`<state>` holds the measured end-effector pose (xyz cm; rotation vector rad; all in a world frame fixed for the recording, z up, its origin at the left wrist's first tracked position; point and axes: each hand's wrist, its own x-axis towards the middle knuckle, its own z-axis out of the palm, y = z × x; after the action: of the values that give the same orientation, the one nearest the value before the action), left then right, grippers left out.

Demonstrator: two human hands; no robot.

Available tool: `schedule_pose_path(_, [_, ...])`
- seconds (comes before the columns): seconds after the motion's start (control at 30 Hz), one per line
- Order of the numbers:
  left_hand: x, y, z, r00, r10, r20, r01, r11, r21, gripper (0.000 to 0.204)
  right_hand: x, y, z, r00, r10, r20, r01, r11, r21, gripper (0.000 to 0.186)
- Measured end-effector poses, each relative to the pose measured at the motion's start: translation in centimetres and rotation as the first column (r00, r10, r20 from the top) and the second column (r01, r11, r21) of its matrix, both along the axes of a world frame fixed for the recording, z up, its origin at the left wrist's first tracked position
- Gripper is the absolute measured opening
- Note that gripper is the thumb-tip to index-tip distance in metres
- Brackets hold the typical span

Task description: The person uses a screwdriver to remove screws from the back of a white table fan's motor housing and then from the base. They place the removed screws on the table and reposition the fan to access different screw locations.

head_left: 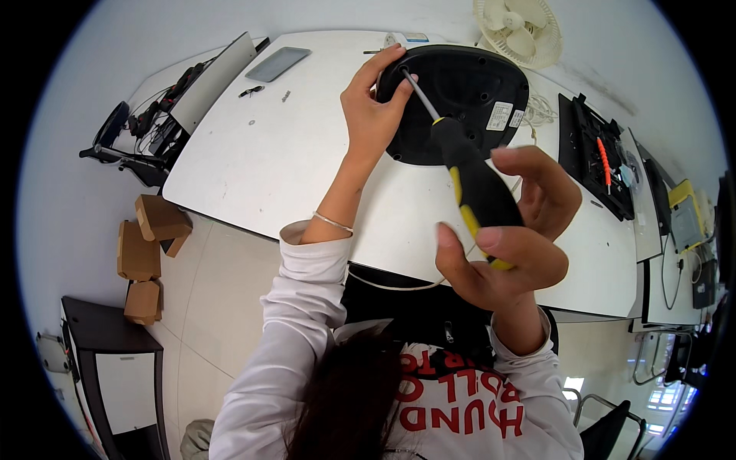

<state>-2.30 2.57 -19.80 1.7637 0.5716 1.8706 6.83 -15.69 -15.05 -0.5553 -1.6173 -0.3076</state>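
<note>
My left hand grips the upper left edge of a black plastic housing, its thumb beside the screwdriver's tip. The housing is rounded, has several screw holes and carries white labels on its right part. In my right hand is a screwdriver with a black and yellow handle, the fingers and thumb round the handle's end. Its metal shaft slants up and left, and the tip meets a hole in the housing's upper left corner. Whether a screw sits in that hole is hidden.
The white table carries a grey tray at the far left and a black tool case with an orange-handled tool at right. A cream fan stands behind. A pale cable hangs at the front edge. Cardboard boxes lie on the floor.
</note>
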Motion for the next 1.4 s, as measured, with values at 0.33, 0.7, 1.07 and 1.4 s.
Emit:
schedule_pose_path(0.33, [-0.2,-0.4,0.3,1.0,0.022,0.007,-0.022,1.0,-0.005,0.034,-0.2,-1.1,0.5,0.986,0.066,0.152,-0.038,0.983,-0.178,0.041])
schedule_pose_path(0.7, [-0.1,-0.3,0.0,1.0,0.027,0.007,-0.027,0.999,0.017,0.033,-0.3,-1.7,-0.3,0.994,0.065,0.091,-0.05,0.985,-0.165,0.029])
schedule_pose_path(1.07, [0.1,-0.4,0.0,0.999,0.034,-0.018,-0.034,0.999,0.016,0.034,-0.8,-2.1,-0.1,0.981,-0.072,0.182,0.104,0.98,-0.172,0.036])
schedule_pose_path(1.4, [0.1,-0.8,0.3,1.0,0.011,-0.011,-0.011,0.999,-0.037,0.034,0.0,-0.6,-0.5,0.994,0.083,0.075,-0.078,0.995,-0.06,0.034])
